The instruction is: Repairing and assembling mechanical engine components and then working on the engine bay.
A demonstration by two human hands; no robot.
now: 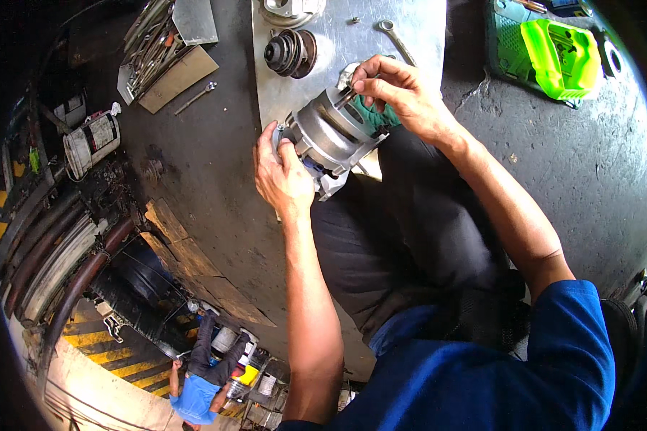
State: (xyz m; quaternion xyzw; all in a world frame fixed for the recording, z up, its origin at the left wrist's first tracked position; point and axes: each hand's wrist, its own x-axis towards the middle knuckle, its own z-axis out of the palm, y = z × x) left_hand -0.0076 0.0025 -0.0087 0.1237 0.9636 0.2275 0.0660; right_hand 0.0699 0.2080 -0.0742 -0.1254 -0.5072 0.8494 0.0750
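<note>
A silver cylindrical metal housing (328, 136) is held tilted over my lap at the front edge of a bare metal plate (287, 90). My left hand (284, 169) grips its left end. My right hand (402, 97) pinches a thin dark shank, perhaps a bolt, at the housing's upper rim. A green cloth (379, 117) lies behind the housing. On the plate are a dark pulley-like part (290, 53), a silver flanged casting (287, 8), a small nut (355, 20) and a combination wrench (395, 39).
Wrenches fill a metal tray (133, 86) at upper left, beside a loose tool (194, 98). A bright green case (561, 57) sits upper right. Pipes (86, 280) and a white bucket (93, 144) are left. A co-worker in blue (198, 395) is at lower left.
</note>
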